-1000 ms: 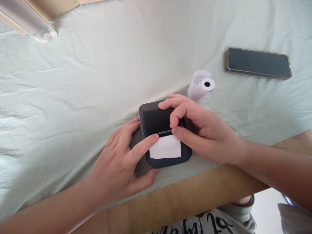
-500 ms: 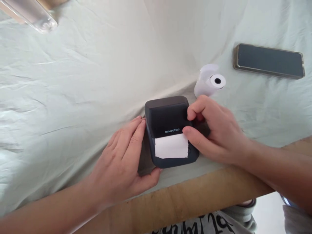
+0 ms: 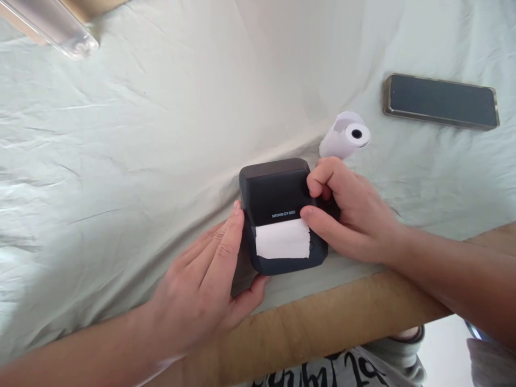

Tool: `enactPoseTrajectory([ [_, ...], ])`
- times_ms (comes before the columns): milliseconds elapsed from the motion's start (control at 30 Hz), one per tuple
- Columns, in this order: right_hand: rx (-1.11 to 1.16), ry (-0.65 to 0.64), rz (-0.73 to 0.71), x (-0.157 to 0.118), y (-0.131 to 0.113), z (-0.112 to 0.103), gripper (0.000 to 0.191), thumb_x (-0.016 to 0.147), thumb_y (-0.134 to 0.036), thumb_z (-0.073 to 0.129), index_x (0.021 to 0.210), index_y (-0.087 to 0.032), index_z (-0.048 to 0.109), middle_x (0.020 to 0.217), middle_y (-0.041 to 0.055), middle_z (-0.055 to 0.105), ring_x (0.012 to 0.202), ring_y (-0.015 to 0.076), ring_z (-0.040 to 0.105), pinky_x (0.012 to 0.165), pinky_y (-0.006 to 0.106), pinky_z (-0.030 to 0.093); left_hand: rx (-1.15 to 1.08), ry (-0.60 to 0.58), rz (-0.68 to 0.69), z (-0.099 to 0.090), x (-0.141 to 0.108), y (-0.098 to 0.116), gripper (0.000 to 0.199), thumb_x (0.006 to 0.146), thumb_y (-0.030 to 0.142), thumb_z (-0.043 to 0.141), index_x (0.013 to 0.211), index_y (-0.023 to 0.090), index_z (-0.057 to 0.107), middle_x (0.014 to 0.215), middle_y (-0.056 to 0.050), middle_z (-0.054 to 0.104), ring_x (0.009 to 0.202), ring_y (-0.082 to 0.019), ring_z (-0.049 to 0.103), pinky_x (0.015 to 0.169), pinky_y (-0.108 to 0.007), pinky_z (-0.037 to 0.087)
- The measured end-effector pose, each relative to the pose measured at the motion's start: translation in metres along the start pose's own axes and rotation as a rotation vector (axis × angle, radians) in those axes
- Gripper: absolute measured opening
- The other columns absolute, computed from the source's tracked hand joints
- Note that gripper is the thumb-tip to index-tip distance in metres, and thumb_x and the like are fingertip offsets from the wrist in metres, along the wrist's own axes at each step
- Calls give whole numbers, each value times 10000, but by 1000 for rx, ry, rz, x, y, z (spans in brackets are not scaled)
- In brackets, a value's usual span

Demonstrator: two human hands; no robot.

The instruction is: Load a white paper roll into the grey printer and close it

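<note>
A dark label printer (image 3: 278,191) marked NIIMBOT rests on the pale cloth, with a strip of white paper (image 3: 282,240) sticking out of its slot over the front part. My left hand (image 3: 205,274) holds its left side, fingers along the edge and thumb at the near corner. On the opposite side, my right hand (image 3: 349,212) grips the printer, its thumb tip on the top near the paper and the index finger curled; the other fingertips are hidden. Just beyond my right hand lies a white paper roll (image 3: 338,137) with a dark core hole and a loose end.
A phone (image 3: 443,101) in a clear case lies at the far right. In the top left corner is a transparent plastic object (image 3: 68,32), cut off by the frame. The wooden table edge (image 3: 322,309) runs along the near side, close to my body.
My left fingers have slid slightly nearer along the printer's side. The right hand keeps nearly the same grip. The whole view has shifted a little.
</note>
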State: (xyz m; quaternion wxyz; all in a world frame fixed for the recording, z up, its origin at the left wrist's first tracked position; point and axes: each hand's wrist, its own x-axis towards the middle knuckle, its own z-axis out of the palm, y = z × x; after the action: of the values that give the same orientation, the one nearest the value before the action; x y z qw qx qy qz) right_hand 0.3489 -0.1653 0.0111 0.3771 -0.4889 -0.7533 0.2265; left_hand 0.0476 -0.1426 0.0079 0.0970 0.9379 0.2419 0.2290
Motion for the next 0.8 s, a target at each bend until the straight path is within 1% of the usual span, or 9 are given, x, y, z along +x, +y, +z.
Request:
enactPoseTrajectory([
  [100, 46, -35, 32, -1, 1, -1, 246, 1132, -232, 678, 1124, -288, 439, 930, -51, 548, 712, 119, 425, 615, 314, 348, -9, -45, -57, -1, -1, 2, 991, 1238, 321, 623, 2030, 145, 54, 1675, -245, 813, 1430, -391, 900, 1116, -487, 828],
  [200, 135, -90, 71, -4, 5, -2, 287, 1148, -269, 697, 1291, -309, 451, 897, -68, 539, 709, 141, 473, 630, 336, 384, -43, -76, -99, -1, 0, 3, 1026, 1225, 363, 625, 2036, 189, 22, 1711, -222, 797, 1393, -367, 917, 1082, -446, 833],
  [300, 214, -144, 120, -5, 9, -2, 528, 1157, -367, 685, 1562, -314, 351, 923, -65, 545, 758, 182, 542, 665, 371, 430, -65, -93, -118, -1, 1, 4, 1049, 1196, 418, 642, 2036, 191, 57, 1694, -221, 808, 1353, -379, 930, 1043, -449, 842],
  [367, 235, -185, 160, -6, 10, -2, 622, 1163, -408, 663, 1651, -312, 290, 938, -56, 548, 773, 194, 554, 671, 384, 438, -65, -90, -112, -1, 2, 5, 1065, 1174, 428, 659, 2032, 164, 87, 1657, -237, 827, 1330, -390, 936, 1029, -449, 844],
  [433, 238, -203, 189, -5, 9, -4, 623, 1162, -435, 665, 1663, -310, 317, 925, -51, 537, 769, 195, 550, 667, 386, 437, -65, -92, -104, -2, 2, 5, 1066, 1171, 416, 659, 2029, 142, 89, 1639, -252, 832, 1345, -399, 929, 1050, -456, 839],
  [533, 220, -185, 215, -3, 7, -6, 561, 1140, -479, 713, 1596, -299, 439, 914, -38, 518, 766, 186, 536, 658, 376, 444, -74, -95, -84, -2, 2, 4, 1065, 1180, 407, 666, 2025, 126, 82, 1642, -271, 821, 1385, -415, 912, 1094, -480, 827],
  [600, 209, -177, 224, -2, 6, -7, 532, 1127, -483, 723, 1560, -289, 481, 920, -28, 528, 769, 184, 539, 662, 373, 458, -75, -92, -64, -1, 2, 3, 1060, 1189, 439, 657, 2019, 107, 88, 1640, -289, 814, 1402, -424, 904, 1106, -490, 821],
  [700, 202, -180, 239, -1, 5, -6, 539, 1119, -473, 710, 1565, -279, 479, 910, -26, 557, 765, 194, 566, 677, 387, 485, -79, -101, -64, 1, 3, 4, 1038, 1204, 479, 621, 2006, 84, 95, 1581, -291, 840, 1378, -415, 913, 1081, -482, 824],
  [800, 191, -174, 238, 0, 7, -6, 581, 1090, -462, 736, 1580, -289, 478, 881, -35, 562, 744, 203, 578, 656, 387, 474, -74, -94, -69, 1, 6, 4, 1014, 1194, 429, 627, 2007, 136, 98, 1525, -241, 876, 1426, -422, 893, 1096, -504, 821],
])
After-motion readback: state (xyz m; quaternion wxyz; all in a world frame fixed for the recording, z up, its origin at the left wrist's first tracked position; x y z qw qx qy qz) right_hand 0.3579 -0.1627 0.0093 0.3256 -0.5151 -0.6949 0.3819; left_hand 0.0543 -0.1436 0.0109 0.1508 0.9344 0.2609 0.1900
